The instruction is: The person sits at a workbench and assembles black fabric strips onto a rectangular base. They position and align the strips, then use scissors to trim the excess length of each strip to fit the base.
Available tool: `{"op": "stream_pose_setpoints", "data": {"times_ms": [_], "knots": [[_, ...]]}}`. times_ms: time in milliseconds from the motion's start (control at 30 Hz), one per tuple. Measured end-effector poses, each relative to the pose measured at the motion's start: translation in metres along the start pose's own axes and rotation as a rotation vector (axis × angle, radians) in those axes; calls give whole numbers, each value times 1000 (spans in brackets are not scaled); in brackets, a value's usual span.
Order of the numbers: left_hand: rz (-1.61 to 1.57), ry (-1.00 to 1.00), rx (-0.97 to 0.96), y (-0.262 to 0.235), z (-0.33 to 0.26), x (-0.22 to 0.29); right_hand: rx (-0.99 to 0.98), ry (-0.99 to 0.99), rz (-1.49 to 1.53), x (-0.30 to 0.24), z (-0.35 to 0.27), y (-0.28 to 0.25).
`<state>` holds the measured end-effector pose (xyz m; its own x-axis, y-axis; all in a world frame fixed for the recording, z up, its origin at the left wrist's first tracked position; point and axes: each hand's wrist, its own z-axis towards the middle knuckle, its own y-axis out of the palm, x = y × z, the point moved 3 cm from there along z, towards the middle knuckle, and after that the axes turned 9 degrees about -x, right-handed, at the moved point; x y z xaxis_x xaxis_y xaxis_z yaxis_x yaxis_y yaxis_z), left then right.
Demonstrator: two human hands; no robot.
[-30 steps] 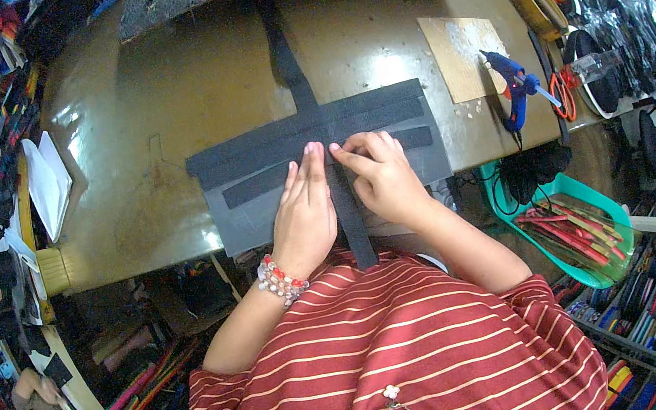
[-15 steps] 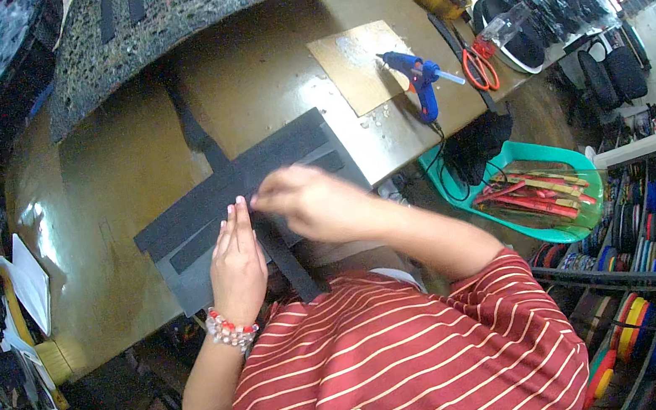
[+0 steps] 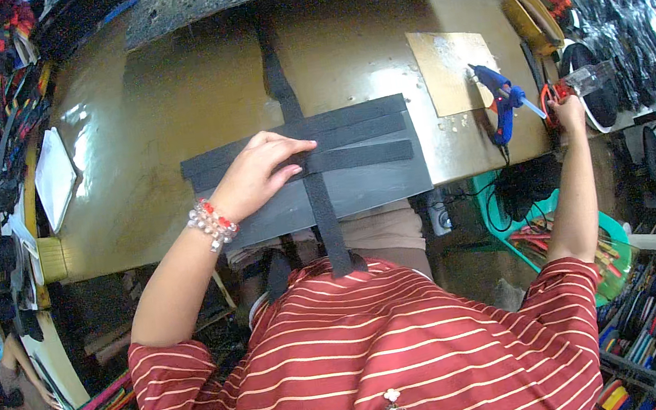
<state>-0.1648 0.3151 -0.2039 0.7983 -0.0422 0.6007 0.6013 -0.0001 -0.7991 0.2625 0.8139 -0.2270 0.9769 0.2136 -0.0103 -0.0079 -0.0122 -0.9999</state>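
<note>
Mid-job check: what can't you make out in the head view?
All head view:
1. Orange-looped scissors: right hand covers part; its grip is unclear.
2. Dark grey flat rectangular sheet: left hand hides part.
3. Thin red-and-yellow strips: right forearm crosses them.

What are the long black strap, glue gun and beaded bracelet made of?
The long black strap looks like fabric webbing: matte, ribbon-like. The glue gun seems plastic: smooth, moulded blue body. The beaded bracelet may be glass or plastic: shiny, partly clear.
</note>
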Motion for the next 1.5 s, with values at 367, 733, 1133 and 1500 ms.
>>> {"op": "stream_pose_setpoints", "data": {"times_ms": [367,733,1133,1500], "knots": [[169,22,139,6,2,10,509,-3,210,-41,-132,-168],[209,318,-134,12,-2,42,-804,-812,1480,-230,-342,-46],[203,184,100,7,34,4,-706,-491,1665,-276,-283,-12],[38,372,-156,16,34,23,-1346,-881,1902,-239,-345,-43]]}}
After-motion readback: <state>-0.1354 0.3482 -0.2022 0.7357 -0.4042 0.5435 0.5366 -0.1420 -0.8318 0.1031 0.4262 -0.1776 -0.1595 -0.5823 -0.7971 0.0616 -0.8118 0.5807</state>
